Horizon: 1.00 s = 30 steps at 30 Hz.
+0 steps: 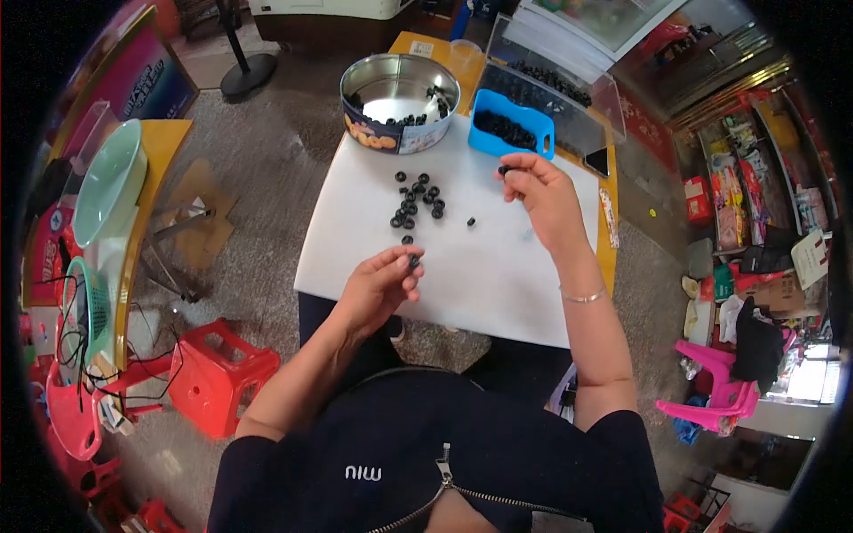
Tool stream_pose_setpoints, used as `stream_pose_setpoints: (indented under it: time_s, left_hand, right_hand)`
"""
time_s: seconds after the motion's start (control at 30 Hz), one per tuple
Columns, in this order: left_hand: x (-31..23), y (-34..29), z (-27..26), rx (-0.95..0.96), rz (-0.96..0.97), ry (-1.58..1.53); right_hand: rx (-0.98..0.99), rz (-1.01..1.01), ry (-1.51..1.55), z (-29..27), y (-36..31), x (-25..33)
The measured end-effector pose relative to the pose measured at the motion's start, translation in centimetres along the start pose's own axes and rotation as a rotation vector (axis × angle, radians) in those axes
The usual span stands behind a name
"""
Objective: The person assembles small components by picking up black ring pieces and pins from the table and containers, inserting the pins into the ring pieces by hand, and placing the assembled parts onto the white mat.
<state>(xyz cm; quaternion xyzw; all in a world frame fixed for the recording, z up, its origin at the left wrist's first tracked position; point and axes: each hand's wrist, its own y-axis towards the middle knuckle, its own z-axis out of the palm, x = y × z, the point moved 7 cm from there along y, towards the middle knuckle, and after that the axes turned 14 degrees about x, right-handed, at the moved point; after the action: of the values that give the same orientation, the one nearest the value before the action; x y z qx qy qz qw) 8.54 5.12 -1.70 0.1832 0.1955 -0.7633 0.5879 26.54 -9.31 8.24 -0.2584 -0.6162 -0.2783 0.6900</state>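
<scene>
Over the near edge of a white board (355,240), my left hand (378,282) pinches a small black round part (414,261) between thumb and fingers. Farther to the right, my right hand (544,195) is closed on a small black piece (504,170), just in front of a blue plastic basket (547,142) full of black parts. A loose group of several black ring-like parts (410,207) lies on the board beyond my left hand. One small black cylinder (471,221) lies apart between the two hands.
A round metal tin (418,66) with black parts inside stands at the board's far left. Behind the basket is a clear plastic box (569,98) with more black parts; a phone (598,162) lies at the right. A red stool (218,377) stands on the floor, left.
</scene>
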Motion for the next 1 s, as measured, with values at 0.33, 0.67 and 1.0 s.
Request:
stream_pose_setpoints:
  time_s: [0.33, 0.67, 1.0]
  left_hand:
    - [0.5, 0.8, 7.1, 0.128, 0.031, 0.079]
    - [2.6, -0.9, 8.9, 0.169, -0.026, 0.128]
    - [3.1, -1.9, 8.7, 0.128, -0.003, 0.266]
  right_hand:
    - [-0.043, -0.076, -0.012, 7.9, -10.7, 0.1]
    - [-0.097, -0.236, -0.299, 9.5, -14.5, 1.9]
    - [-0.121, -0.302, -0.604, 10.7, -15.9, 2.5]
